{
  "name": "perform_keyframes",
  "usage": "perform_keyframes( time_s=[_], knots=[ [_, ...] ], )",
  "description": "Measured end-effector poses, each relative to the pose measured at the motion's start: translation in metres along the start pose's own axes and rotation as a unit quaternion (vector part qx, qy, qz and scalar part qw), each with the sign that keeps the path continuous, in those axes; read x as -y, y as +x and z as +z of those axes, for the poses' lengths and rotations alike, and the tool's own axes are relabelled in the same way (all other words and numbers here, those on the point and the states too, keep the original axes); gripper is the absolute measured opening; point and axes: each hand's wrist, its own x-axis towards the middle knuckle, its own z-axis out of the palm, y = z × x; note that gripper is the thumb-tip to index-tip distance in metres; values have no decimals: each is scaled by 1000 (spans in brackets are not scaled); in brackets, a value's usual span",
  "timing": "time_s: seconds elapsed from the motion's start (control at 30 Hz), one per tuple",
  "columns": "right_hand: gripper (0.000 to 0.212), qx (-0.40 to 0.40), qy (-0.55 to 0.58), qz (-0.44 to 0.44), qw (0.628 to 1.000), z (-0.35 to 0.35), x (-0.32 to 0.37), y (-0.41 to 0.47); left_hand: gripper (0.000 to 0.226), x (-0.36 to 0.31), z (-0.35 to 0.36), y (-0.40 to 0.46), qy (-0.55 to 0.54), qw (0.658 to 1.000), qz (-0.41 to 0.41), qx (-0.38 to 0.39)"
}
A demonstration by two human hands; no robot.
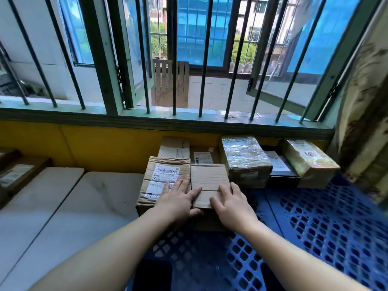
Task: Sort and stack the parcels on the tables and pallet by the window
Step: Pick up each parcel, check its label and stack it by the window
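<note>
The left hand (pixel 178 198) lies flat with fingers straight, spread half over the plain cardboard box (pixel 209 183) and half over the labelled box (pixel 163 181) to its left; its thumb tucks under the plain box's near edge. The right hand (pixel 233 201) presses down on the same plain box from the other side, fingers extended across its top and near-right corner, not curled round anything. Both forearms reach forward from low in the view, converging on that box, which sits directly under and just ahead of the palms, on the blue pallet (pixel 315 227) beside the white surface (pixel 73 206). Its long axis runs away from the hands toward the window, and it touches the labelled box along its left side. Both hands are equally near; likely they are squaring it into the row. Just beyond the fingertips stand a white-topped parcel (pixel 174 149) and a flat box (pixel 202 157); farther right, a film-wrapped parcel (pixel 245 160), a dark box (pixel 281 169) and a taped yellowish parcel (pixel 308 162) against the yellow wall (pixel 105 143).
</note>
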Motion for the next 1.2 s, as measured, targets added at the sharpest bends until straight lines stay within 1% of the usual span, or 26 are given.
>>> perform_keyframes(
  time_s=[0.13,0.27,0.4,0.5,0.67,0.8,0.93,1.07,1.2],
  knots=[
    [65,12,10,13,1000,4,-2,-12,80,-5,-7,-4,5,1000,-18,14],
    [66,26,-63,-3,998,-7,6,-2,85,-7,-14,-19,-29,998,-53,8],
    [67,30,-135,-54,989,-15,25,1,81,12,-18,-55,-53,993,-107,-7],
    [70,42,-142,-97,984,-16,54,-3,78,40,-15,-89,-60,986,-155,-23],
    [69,48,-138,-178,973,-4,131,-22,77,102,-10,-148,-86,965,-240,-53],
    [68,49,-121,-233,964,21,210,-42,78,159,-5,-208,-129,945,-291,-74],
    [67,68,-94,-280,953,59,300,-73,77,222,0,-286,-182,924,-324,-91],
    [67,84,-63,-320,942,103,390,-110,75,278,4,-367,-224,895,-361,-139],
    [62,107,-53,-349,929,150,463,-149,72,328,18,-440,-228,880,-391,-145]
  ],
)
